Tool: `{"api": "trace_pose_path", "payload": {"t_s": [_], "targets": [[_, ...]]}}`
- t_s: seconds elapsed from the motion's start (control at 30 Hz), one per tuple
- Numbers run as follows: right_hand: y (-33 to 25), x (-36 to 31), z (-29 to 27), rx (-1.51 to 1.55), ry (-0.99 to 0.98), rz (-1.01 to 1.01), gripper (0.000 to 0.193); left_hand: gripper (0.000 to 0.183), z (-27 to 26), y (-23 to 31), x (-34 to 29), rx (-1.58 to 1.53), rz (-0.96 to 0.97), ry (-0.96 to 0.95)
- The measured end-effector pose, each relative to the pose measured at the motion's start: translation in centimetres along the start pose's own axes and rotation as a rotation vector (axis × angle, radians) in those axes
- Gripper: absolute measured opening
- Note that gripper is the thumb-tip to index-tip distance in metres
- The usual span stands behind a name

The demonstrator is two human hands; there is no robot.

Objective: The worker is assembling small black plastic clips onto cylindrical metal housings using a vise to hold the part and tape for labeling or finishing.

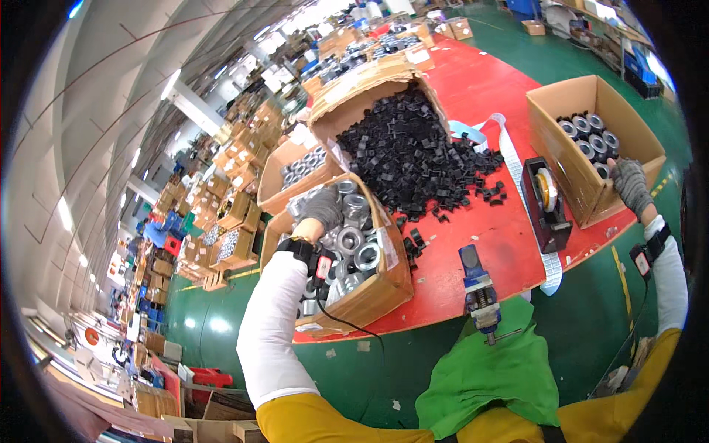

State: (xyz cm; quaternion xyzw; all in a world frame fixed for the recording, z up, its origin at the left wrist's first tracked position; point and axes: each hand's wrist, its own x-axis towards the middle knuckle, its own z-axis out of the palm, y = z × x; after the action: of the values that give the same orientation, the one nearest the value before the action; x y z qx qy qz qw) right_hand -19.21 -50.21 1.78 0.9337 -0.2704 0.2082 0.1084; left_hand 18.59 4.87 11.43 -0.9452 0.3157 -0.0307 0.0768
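Observation:
My left hand (323,208), in a grey glove, reaches into a cardboard box (391,284) full of grey metal ring-shaped parts (349,241), some in clear plastic wrap. Its fingertips are hidden among these parts. On the right, my gloved right hand (631,184) is at the near right corner of another cardboard box (583,188). That box has rows of upright metal rings (593,120) inside. The right hand's fingers are curled beside the nearest ring, and whatever they hold is hidden.
A tipped carton (330,125) spills small black clips (413,148) over the red table (480,81). A small blue vise (481,295) sits at the near edge. Beside the right box stands a black tape dispenser (543,203), with a label strip (509,155) alongside.

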Motion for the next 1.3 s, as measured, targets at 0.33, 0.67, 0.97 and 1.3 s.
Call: {"api": "trace_pose_path", "payload": {"t_s": [0.33, 0.67, 0.97, 1.3], "targets": [[-2.3, 0.3, 0.7, 0.232, 0.085, 0.017, 0.042, 0.044, -7.3, 1.7, -10.4, -1.662, -0.268, -0.071], [-8.1, -8.3, -7.0, 0.795, 0.386, -0.036, 0.018, 0.042, -3.1, 18.8, -15.8, -1.126, 0.253, -0.077], [-17.0, -19.9, -10.7, 0.825, -0.046, -0.441, 0.03, 0.044, 2.8, 22.2, -16.2, -1.263, 0.335, -0.261], [-22.4, -21.0, -8.6, 0.762, -0.094, -0.598, 0.044, 0.041, 3.7, 22.4, -15.8, -1.451, 0.249, -0.319]]}}
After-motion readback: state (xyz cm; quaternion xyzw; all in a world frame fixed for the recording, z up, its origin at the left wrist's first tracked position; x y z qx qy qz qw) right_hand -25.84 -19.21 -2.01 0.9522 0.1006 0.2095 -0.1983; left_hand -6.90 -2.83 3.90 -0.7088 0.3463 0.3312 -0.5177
